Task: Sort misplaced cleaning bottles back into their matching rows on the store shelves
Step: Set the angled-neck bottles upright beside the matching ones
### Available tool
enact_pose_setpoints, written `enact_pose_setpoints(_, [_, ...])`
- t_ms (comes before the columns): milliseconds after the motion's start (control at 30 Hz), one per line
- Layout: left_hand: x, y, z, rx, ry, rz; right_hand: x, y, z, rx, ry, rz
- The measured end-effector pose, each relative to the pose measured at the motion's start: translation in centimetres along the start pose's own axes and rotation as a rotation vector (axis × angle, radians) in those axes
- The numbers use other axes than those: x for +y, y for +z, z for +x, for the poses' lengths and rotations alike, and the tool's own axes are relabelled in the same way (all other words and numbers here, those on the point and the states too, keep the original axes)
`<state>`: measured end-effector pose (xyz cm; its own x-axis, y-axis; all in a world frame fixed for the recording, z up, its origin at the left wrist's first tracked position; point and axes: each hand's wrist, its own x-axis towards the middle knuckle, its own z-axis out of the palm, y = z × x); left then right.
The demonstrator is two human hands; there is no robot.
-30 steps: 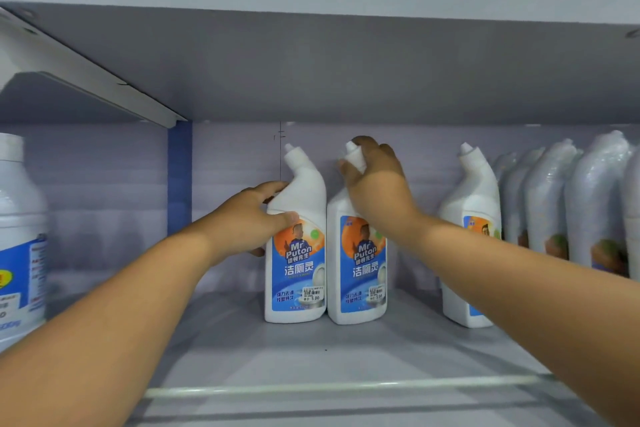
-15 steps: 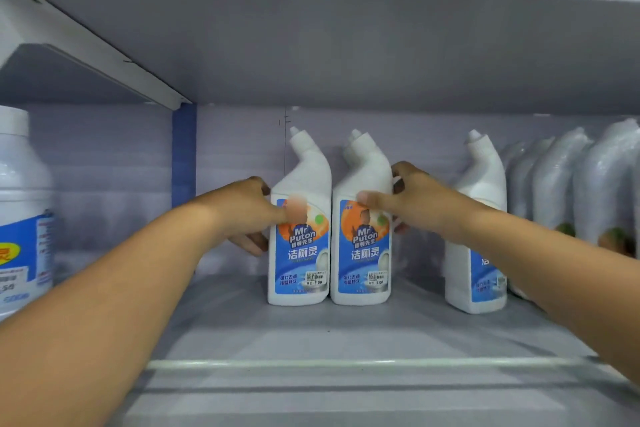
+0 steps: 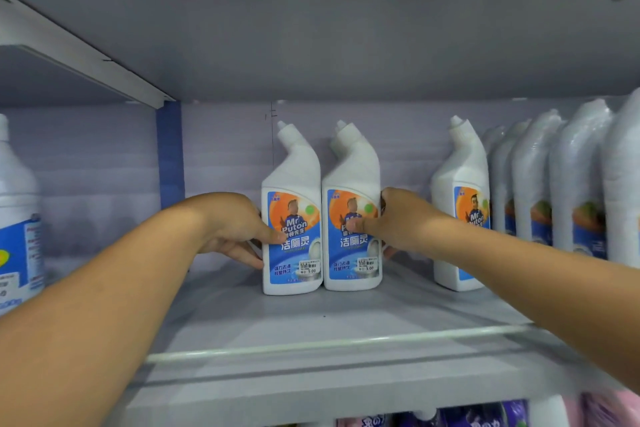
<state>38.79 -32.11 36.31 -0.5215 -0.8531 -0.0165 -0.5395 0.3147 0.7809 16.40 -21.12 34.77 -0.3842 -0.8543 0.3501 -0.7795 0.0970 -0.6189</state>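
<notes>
Two white bottles stand side by side and touching near the middle of the shelf (image 3: 311, 329), both upright with bent necks pointing to about 11 o'clock. The left hand (image 3: 235, 229) grips the left bottle (image 3: 292, 218) from its 9 o'clock side, thumb on the front label and fingers curled round the back. The right hand (image 3: 398, 222) grips the right bottle (image 3: 351, 215) from its 3 o'clock side, thumb on the label, fingers round the back. At 3 o'clock from them, with a gap between, stands one more same bottle (image 3: 460, 208), and past it a row of wrapped bottles (image 3: 554, 184). At 9 o'clock, well apart, is a big bottle (image 3: 17, 218) with a blue label. The two bottles look like hard plastic, smooth and maybe a bit slippery, and if full they would feel heavy at the bottom. The flat wide body is the best place to hold, low down, not the thin neck, which could let the bottle swing or tip. They seem ready to slide toward the same bottle at 3 o'clock.
</notes>
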Motion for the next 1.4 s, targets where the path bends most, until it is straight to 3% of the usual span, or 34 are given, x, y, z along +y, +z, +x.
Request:
enact_pose_setpoints(67, [0.2,0.1,-0.3,-0.005,-0.003,0.004,0.0,-1.6,-0.3,0.093,-0.019,-0.141])
enact_pose_setpoints(200, [1.1,0.2,-0.3,0.160,0.174,-0.162,0.8,-7.6,-0.1,0.723,-0.220,-0.032])
enact_pose_setpoints(233, [1.3,0.2,-0.2,0.225,0.234,-0.206,1.3,-9.2,0.1,0.792,-0.217,0.008])
enact_pose_setpoints(267, [1.5,0.4,-0.1,0.278,0.285,-0.224,2.1,-10.6,0.7,0.780,-0.168,0.038])
enact_pose_setpoints(367, [1.6,1.1,-0.2,0.320,0.365,-0.222,4.1,-12.1,2.4,0.427,0.100,0.123])
enact_pose_setpoints(467, [1.4,1.5,-0.4,0.325,0.390,-0.225,4.9,-12.0,2.5,0.224,0.139,0.288])
enact_pose_setpoints(700, [0.9,1.7,-0.2,0.376,0.432,-0.208,-0.5,-8.6,0.0,0.403,-0.158,-0.043])
enact_pose_setpoints(833, [1.2,1.8,-0.1,0.529,0.536,-0.033,-4.6,-5.5,-0.7,0.435,-0.252,0.044])
enact_pose_setpoints(933, [2.1,1.8,-0.9,0.611,0.631,-0.088,-7.7,-2.3,-0.8,0.410,-0.287,0.138])
enact_pose_setpoints(1067, [2.5,1.4,-2.1,0.511,0.732,-0.076,-10.5,1.0,-0.6,0.323,-0.357,0.212])
enact_pose_setpoints(1167, [2.5,1.3,-2.6,0.364,0.647,-0.020,-9.7,0.1,0.1,0.306,-0.334,-0.027])
enact_pose_setpoints(1333, [2.1,0.8,-2.5,0.368,0.593,0.102,-3.8,-3.9,2.0,0.581,-0.411,0.106])
enact_pose_setpoints(1400, [1.8,0.1,-2.5,0.343,0.561,0.049,-2.4,-4.3,2.4,0.403,-0.288,0.239])
